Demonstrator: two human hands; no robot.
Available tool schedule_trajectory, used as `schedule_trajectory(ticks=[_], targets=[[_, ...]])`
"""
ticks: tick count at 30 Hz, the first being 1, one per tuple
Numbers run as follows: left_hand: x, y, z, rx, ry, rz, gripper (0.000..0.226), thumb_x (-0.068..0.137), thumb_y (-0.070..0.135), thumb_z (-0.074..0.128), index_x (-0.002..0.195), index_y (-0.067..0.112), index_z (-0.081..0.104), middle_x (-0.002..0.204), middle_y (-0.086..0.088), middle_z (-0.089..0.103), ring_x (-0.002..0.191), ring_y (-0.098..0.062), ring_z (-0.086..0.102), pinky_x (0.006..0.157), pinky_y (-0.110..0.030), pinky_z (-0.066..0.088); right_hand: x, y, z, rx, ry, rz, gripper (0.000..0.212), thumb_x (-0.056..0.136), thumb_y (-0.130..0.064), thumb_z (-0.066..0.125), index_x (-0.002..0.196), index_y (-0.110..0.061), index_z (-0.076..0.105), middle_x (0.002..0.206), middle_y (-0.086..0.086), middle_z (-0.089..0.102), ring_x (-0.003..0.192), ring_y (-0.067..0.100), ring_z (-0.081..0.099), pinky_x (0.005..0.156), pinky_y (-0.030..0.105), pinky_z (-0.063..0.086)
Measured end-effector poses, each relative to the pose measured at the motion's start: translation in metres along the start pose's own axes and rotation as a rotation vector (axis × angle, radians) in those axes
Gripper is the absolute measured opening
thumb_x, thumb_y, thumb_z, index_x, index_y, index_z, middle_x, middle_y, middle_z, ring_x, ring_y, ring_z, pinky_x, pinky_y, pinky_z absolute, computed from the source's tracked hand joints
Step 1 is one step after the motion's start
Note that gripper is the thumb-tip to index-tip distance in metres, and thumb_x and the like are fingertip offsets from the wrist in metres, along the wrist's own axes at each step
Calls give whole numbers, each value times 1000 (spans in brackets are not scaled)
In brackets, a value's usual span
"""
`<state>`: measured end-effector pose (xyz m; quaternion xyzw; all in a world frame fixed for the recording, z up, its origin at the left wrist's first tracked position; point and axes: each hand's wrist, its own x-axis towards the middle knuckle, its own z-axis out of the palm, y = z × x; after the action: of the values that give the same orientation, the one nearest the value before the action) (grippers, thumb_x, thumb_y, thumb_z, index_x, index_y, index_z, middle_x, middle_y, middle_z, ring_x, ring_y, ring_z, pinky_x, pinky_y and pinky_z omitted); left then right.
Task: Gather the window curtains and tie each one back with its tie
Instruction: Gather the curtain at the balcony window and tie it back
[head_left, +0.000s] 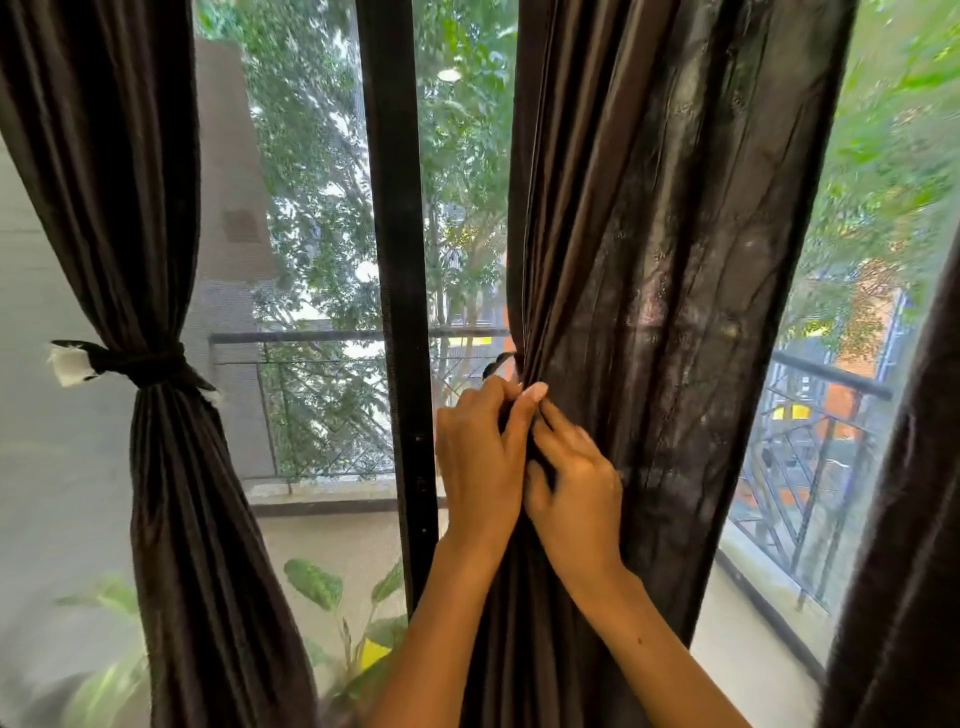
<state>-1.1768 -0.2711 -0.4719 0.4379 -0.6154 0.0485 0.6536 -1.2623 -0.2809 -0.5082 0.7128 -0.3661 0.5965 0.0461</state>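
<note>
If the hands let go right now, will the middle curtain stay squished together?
Probably not. The middle curtain hangs in loose, soft folds, so it likely flops back open. Its sheen hints at slippery cloth. The left curtain stays bunched only under its tie.

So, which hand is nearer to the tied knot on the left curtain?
Left. The left hand lies closer to the knot; the right hand sits just beyond it. Both grip the middle curtain.

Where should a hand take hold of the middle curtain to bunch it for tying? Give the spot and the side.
Take the middle curtain at its left edge, at the height where the left curtain wears its tie. Come from the left, the window-bar side: the folds already converge there under the left hand and right hand. A grip there sweeps the loose cloth rightward into one bundle.
</note>
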Motion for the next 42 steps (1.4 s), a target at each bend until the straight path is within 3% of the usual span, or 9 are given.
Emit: schedule_trajectory(ticks=[6,10,14,18,21,27,32,39,42], targets=[[6,-14,-3,-28,61,-76,24,89,27,65,72,21,49,70,4,58,71,-18,60,65,-40,47,7,17,-7,267,-80,50,37,89,-27,58,126,-21,61,153,2,31,142,12,27,115,24,25],[8,-19,-5,-117,59,-131,29,88,25,66,67,22,46,60,13,50,62,0,51,58,-20,34,19,38,-8,371,100,413,89,77,-60,62,150,-30,20,161,-1,9,144,0,6,117,25,14],[8,-19,-5,-167,35,-131,30,89,23,65,67,18,45,59,12,48,59,0,49,56,-12,33,30,47,-7,624,-4,579,103,67,-49,70,150,-30,13,146,6,42,131,7,41,111,31,34],[7,-19,0,-157,34,-154,27,89,25,65,69,18,48,64,6,53,67,-7,58,62,-26,45,25,42,-10,478,85,361,44,81,-29,74,120,-17,60,109,-2,69,101,7,65,89,27,54],[7,-15,4,-107,65,-152,26,88,24,66,70,25,48,70,4,59,73,-15,63,65,-39,50,12,23,-6,212,234,128,8,88,-15,68,95,-11,67,93,-6,63,85,2,61,74,16,49],[-5,-2,9,-88,26,-120,18,92,32,58,78,20,58,75,5,64,77,-12,63,65,-31,48,-1,-1,3,102,24,154,35,91,-5,57,126,-9,61,117,-26,46,104,-12,49,89,-3,33],[-4,3,5,-50,14,-68,24,94,30,56,80,11,60,73,1,64,73,-15,62,64,-36,47,-2,0,-1,-11,-36,77,40,89,2,57,128,-7,58,132,0,51,110,7,55,88,5,39],[-5,5,3,-46,75,-85,22,93,28,58,73,19,51,65,11,51,63,-8,52,62,-23,37,0,6,-10,172,140,288,70,86,-6,66,147,-13,31,137,-1,51,126,7,48,103,19,40],[-6,6,5,-35,71,-98,22,93,29,58,75,17,54,69,7,58,70,-14,58,67,-34,45,0,3,-15,314,243,342,47,89,-27,64,132,-14,51,112,-9,65,105,2,61,89,16,50]])
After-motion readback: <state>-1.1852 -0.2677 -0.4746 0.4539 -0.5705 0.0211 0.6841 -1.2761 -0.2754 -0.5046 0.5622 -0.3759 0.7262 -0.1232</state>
